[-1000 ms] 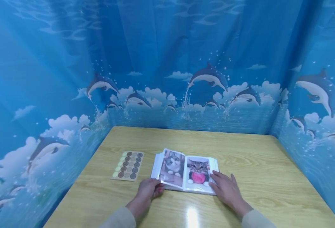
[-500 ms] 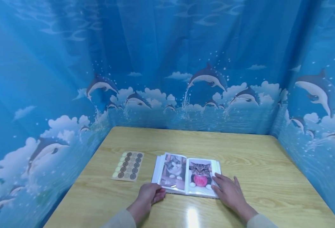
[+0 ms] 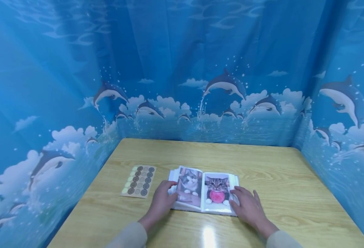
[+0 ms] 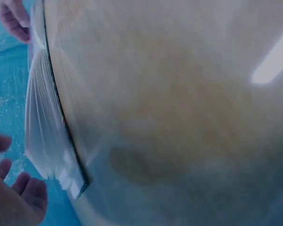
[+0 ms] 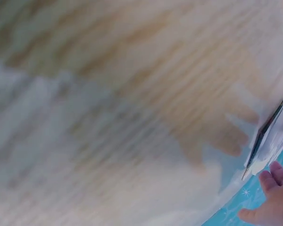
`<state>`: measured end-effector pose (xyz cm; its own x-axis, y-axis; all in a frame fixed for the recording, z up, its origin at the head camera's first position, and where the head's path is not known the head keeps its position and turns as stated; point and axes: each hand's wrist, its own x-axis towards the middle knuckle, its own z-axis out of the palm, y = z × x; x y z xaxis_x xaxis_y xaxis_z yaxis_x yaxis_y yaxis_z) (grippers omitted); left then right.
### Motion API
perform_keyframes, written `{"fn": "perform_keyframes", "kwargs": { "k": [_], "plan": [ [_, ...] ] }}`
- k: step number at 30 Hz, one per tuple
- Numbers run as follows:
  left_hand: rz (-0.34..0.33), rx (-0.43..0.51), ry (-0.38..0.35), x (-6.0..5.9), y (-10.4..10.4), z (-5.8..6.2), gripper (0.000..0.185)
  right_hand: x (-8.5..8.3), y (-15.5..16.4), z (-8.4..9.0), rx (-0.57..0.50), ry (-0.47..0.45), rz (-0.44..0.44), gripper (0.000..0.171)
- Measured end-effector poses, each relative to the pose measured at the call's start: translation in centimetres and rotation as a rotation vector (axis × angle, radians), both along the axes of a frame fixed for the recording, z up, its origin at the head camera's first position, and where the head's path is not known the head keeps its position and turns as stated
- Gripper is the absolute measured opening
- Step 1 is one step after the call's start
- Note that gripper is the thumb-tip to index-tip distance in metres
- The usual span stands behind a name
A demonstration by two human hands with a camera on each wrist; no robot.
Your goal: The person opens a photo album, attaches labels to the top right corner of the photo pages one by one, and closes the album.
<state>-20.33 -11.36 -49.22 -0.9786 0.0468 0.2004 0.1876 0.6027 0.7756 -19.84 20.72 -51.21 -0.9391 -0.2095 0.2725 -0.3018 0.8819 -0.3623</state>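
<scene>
A photo album (image 3: pixel 202 196) lies spread on the table, a grey-and-white cat photo (image 3: pixel 188 187) on its left page and a tabby with a pink ball (image 3: pixel 217 191) on its right. At the album's left edge is my left hand (image 3: pixel 161 201), thumb and index finger apart beside the pages. In the left wrist view that hand (image 4: pixel 19 202) shows loosely bent fingers near the fanned page edges (image 4: pixel 45 117). My right hand (image 3: pixel 248 208) rests with spread fingers on the right page's outer edge; the right wrist view shows its fingers (image 5: pixel 277 173) by the cover.
Left of the album lies a sheet of round stickers (image 3: pixel 138 181) in brown, tan and pale yellow. The wooden table (image 3: pixel 278 172) is bordered at the back and sides by a blue dolphin-print curtain (image 3: pixel 182 69).
My left hand has gone from the album's lower left corner up along its left edge, its fingers parting. The album has slid slightly toward me and right, my right hand staying on it.
</scene>
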Motion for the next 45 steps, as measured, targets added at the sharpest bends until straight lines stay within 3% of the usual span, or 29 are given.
{"fn": "perform_keyframes", "kwargs": {
  "k": [5, 9, 17, 22, 29, 36, 40, 45],
  "plan": [
    [-0.197, -0.277, -0.026, -0.8, 0.2, 0.2, 0.051, -0.3, -0.2, 0.0, 0.034, -0.020, 0.013, 0.041],
    [-0.254, -0.423, -0.036, -0.9, 0.2, -0.4, 0.055, -0.1, -0.2, -0.1, 0.107, -0.050, 0.038, 0.042],
    [-0.276, -0.494, -0.054, -0.8, 0.3, -0.7, 0.053, 0.2, 0.4, 0.3, 0.153, -0.050, 0.039, 0.041],
    [-0.272, -0.443, -0.024, -1.1, 0.1, -0.8, 0.041, -0.1, 0.3, 0.4, 0.116, -0.036, 0.018, 0.037],
    [-0.176, -0.311, 0.046, -2.0, -2.1, -0.9, 0.030, -0.8, -0.9, 0.4, 0.074, 0.025, -0.012, 0.036],
    [-0.037, -0.235, -0.018, -2.6, -5.1, -0.7, 0.038, -1.6, -2.3, 1.0, 0.071, 0.056, 0.003, 0.045],
    [0.056, -0.241, -0.026, -3.2, -6.9, -0.6, 0.045, -1.9, -3.4, 1.3, 0.062, 0.036, 0.035, 0.050],
    [0.184, -0.340, -0.035, -4.0, -9.1, -0.7, 0.050, -2.4, -4.5, 1.2, 0.018, -0.016, 0.055, 0.057]
  ]
}}
